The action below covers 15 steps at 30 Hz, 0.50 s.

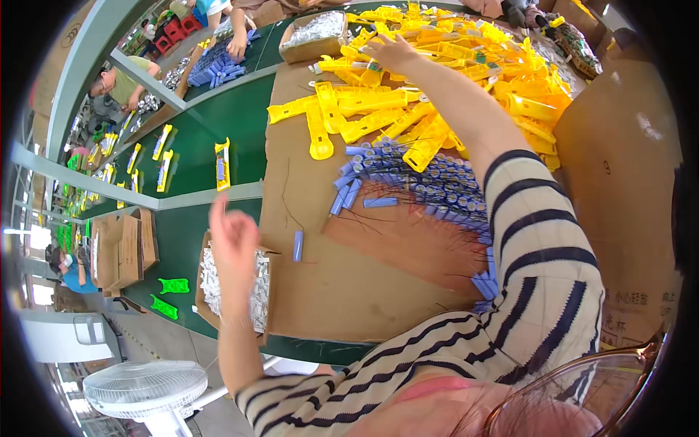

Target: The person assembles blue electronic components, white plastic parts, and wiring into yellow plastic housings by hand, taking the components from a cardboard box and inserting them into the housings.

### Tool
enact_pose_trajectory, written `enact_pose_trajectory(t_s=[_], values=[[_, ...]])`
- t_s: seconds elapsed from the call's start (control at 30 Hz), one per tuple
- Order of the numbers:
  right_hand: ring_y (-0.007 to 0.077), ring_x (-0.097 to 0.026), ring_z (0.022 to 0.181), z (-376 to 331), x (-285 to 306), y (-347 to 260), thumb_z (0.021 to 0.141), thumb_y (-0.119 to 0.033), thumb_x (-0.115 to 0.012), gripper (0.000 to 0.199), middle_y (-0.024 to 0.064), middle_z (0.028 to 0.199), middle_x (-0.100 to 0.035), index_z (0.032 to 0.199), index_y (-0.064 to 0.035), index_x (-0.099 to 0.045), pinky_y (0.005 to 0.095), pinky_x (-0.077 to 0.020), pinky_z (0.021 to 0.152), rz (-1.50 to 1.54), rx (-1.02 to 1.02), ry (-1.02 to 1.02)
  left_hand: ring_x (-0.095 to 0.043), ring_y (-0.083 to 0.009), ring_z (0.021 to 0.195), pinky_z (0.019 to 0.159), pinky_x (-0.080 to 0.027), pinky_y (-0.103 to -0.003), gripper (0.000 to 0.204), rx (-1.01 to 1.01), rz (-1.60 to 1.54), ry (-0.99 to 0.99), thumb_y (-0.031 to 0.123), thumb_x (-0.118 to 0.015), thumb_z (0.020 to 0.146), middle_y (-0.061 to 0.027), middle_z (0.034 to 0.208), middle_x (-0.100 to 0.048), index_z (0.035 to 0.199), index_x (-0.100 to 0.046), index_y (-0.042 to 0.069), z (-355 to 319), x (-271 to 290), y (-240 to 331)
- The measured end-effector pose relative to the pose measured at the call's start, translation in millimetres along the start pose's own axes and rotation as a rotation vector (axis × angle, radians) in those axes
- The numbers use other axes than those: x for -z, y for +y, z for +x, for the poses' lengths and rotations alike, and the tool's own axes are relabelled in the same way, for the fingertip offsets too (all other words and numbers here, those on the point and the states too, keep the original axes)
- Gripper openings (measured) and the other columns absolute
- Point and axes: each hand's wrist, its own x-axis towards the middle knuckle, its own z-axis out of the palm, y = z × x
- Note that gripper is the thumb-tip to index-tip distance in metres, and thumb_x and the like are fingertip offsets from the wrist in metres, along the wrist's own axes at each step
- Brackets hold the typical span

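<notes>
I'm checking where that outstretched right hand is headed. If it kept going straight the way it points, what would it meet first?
The right hand reaches away over the heap of yellow plastic parts. Straight on, its fingers would probably first meet the yellow parts beside the cardboard box of white pieces, though depth is unclear.

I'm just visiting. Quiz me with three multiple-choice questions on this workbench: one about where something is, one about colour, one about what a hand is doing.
1. Where does the right hand reach?
A. into the yellow plastic parts
B. to the floor fan
C. onto the green belt

2. What colour are the small cylinders on the cardboard sheet?
A. red
B. blue-violet
C. white

3. How is the left hand?
A. gripping a box
B. flat on the table
C. raised, holding nothing visible

Answers: A, its fingers lie on the yellow pile; B, the heap looks blue-violet; C, it hangs above the box of white pieces.
</notes>
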Motion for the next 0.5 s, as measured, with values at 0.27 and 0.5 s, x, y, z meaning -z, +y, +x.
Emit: enact_pose_trajectory(t_s=[0.27, 0.5], values=[[0.0213, -0.043, 0.124, -3.3, 29.2, 3.2, 0.089, -0.020, -0.050, 0.026, 0.0047, 0.123, -0.053, 0.113, -0.0121, -0.059, 0.0505, -0.0299, 0.104, -0.157, 0.059, -0.085, -0.060, -0.0141, 0.059, 0.057, -0.047, -0.024, 0.020, 0.066, 0.164, -0.217, -0.001, -0.065, 0.076, -0.0073, 0.070, -0.062, 0.096, -0.063, 0.000, -170.4, -19.8, 8.0], [0.0222, -0.045, 0.122, -116.1, 153.5, 18.9, 0.079, -0.017, -0.058, 0.030, 0.0035, 0.120, -0.053, 0.109, -0.0171, -0.056, 0.0505, -0.0267, 0.107, -0.150, 0.339, 0.550, -0.055, -0.0105, 0.066, 0.061, -0.045, -0.022, 0.016, 0.153, -0.162, -0.006, 0.000, -0.053, 0.088, -0.0040, 0.073, -0.057, 0.101, -0.060, -0.005, -131.8, -57.4, 16.4]])
